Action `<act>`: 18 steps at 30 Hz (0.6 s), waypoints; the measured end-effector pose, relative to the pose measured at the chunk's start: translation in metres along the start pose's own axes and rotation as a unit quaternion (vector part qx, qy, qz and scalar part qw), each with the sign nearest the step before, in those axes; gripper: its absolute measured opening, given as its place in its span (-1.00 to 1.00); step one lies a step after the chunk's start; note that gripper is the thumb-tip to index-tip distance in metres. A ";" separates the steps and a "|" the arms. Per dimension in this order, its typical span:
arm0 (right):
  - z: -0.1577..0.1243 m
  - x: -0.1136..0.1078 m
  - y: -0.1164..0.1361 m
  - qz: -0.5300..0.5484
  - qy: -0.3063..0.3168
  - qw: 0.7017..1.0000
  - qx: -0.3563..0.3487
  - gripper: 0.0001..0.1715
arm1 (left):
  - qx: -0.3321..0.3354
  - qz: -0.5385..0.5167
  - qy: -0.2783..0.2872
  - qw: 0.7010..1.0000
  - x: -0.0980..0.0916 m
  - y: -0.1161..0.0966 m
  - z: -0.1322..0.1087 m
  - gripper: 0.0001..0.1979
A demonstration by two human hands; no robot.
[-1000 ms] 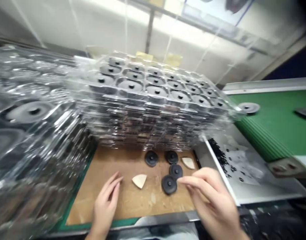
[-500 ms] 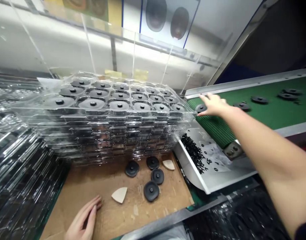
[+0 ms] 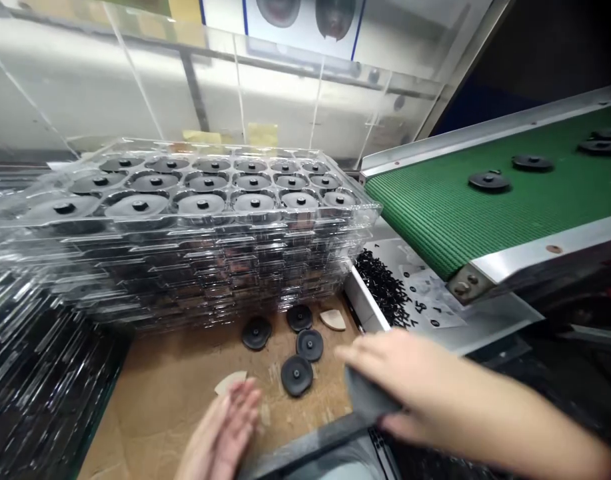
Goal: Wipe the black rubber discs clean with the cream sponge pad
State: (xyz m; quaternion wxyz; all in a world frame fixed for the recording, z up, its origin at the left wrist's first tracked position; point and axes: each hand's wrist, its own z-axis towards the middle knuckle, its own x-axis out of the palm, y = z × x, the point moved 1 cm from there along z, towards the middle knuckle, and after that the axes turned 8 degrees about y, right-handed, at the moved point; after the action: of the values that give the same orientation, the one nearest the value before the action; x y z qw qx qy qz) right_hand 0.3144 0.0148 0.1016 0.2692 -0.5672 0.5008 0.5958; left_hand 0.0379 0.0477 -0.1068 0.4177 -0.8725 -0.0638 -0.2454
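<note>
My right hand, blurred by motion, grips a dark grey rounded disc-shaped part over the front right edge of the cardboard. My left hand is raised over the cardboard, palm turned inward, fingers stretched and holding nothing. It partly covers a pale wedge-shaped piece. Several black rounded discs with small centre studs, one of them a front disc, lie on the cardboard between my hands. A second pale wedge rests near the cardboard's right side.
Stacked clear plastic trays stand behind the cardboard, the top one filled with grey discs. More clear trays rise at left. To the right, a green conveyor belt carries several discs, above a white bin of small black pieces.
My right hand has come from the belt's near end down toward the cardboard with a disc in it. My left hand has lifted and moved right. The view has shifted.
</note>
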 end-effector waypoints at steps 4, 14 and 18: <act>0.006 0.093 0.033 0.160 -0.094 0.968 -0.168 -0.30 | -0.213 -0.169 0.264 0.925 0.051 0.022 -0.006 -0.42; 0.025 0.189 0.069 0.175 -0.156 0.968 0.094 0.04 | -0.160 -0.242 0.216 0.932 0.058 0.001 -0.022 -0.64; 0.045 0.173 0.076 0.250 -0.076 0.963 0.064 -0.15 | -0.119 -0.259 0.207 0.936 0.038 -0.002 -0.032 -0.62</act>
State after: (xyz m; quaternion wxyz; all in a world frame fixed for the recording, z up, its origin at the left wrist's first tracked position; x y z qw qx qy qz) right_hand 0.1918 -0.0147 -0.0461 0.1849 -0.3585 0.6414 0.6526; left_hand 0.0579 0.0209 -0.0702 0.2371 -0.7989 -0.1696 -0.5261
